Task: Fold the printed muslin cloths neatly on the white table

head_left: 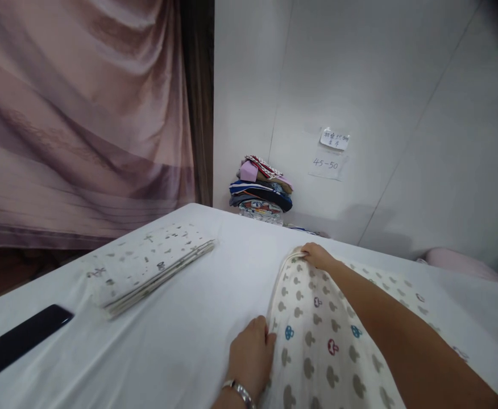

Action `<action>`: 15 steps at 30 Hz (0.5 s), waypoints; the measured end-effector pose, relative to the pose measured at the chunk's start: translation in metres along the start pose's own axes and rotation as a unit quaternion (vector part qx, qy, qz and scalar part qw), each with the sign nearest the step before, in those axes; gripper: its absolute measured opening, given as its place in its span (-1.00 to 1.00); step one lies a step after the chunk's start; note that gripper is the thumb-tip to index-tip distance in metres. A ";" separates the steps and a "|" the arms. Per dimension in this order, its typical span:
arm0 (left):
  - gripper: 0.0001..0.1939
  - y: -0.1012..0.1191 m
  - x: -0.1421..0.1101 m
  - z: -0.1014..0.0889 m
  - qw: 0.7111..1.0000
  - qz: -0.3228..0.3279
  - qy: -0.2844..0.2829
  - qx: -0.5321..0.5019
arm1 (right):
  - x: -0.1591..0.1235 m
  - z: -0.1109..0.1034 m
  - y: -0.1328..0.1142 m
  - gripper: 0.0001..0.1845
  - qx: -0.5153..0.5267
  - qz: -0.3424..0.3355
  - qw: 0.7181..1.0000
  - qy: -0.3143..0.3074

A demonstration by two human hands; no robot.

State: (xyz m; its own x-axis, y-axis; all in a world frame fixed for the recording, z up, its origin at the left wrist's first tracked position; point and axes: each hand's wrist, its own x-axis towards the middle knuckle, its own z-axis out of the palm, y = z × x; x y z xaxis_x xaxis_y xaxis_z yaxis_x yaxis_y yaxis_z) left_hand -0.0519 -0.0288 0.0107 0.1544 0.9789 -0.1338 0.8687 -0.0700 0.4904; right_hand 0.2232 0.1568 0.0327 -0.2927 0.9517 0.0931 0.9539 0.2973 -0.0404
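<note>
A cream cloth (312, 341) printed with grey-beige mushrooms, a few outlined in blue, red and purple, is lifted off the white-covered table. My right hand (317, 255) pinches its far edge, fingertips closed over the rim. Nearer to me, my left hand (251, 352), with a metal band at the wrist, grips the cloth's left edge; its fingertips are partly hidden by the fabric. More of the printed fabric (396, 284) lies flat on the table beyond my right forearm.
On the left of the white table (155, 352) lies a folded printed cloth (155, 261) and a dark flat object (23, 338). A stack of folded textiles (261, 190) stands by the wall, under handwritten paper signs (328, 165). A pink curtain (82, 113) hangs at left.
</note>
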 end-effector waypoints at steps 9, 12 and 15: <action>-0.87 0.000 -0.002 -0.001 1.000 -0.007 -0.015 0.004 | 0.030 -0.002 -0.004 -0.79 -0.116 0.075 0.987 -0.084; -0.87 0.001 -0.002 -0.002 1.000 -0.009 -0.017 0.005 | 0.050 0.005 -0.015 -0.69 -0.139 0.089 0.981 -0.103; -0.88 0.002 -0.003 -0.003 1.000 -0.012 -0.020 0.000 | 0.060 0.008 -0.021 -0.68 -0.138 0.089 0.979 -0.122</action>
State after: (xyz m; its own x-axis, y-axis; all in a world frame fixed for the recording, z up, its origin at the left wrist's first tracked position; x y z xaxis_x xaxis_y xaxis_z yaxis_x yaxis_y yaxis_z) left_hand -0.0522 -0.0308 0.0141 0.1527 0.9720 -0.1787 0.8722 -0.0475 0.4868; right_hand 0.1852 0.2079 0.0309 -0.0957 0.9865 -0.1325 0.9629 0.1255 0.2388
